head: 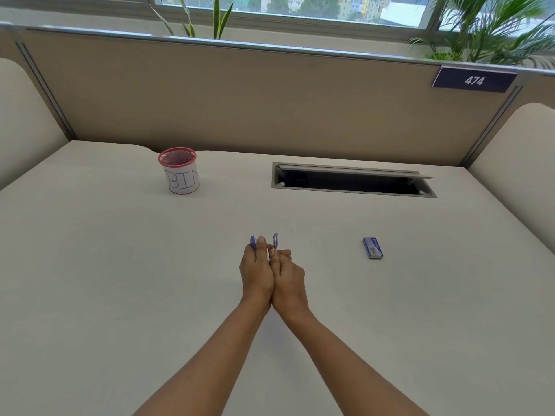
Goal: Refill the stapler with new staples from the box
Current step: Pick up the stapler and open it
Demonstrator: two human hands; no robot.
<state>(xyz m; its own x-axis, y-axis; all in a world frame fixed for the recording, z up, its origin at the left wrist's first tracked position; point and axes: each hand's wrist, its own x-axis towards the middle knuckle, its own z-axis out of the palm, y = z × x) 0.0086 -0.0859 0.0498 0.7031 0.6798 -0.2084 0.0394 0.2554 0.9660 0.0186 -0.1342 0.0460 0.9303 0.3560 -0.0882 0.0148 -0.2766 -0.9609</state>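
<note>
Both hands meet at the middle of the desk, pressed side by side around a small purple stapler [275, 240]. My left hand [256, 270] wraps one purple part, whose end shows above the thumb. My right hand [288, 274] grips the other part, which sticks up between the hands. Most of the stapler is hidden by my fingers. A small blue box of staples [372, 248] lies flat on the desk, well to the right of my hands. I cannot tell if it is open.
A pink mesh cup labelled BIN [179, 171] stands at the back left. A cable slot [351, 183] with a raised lid is cut into the desk [120, 265] at the back right. A beige partition closes the far edge.
</note>
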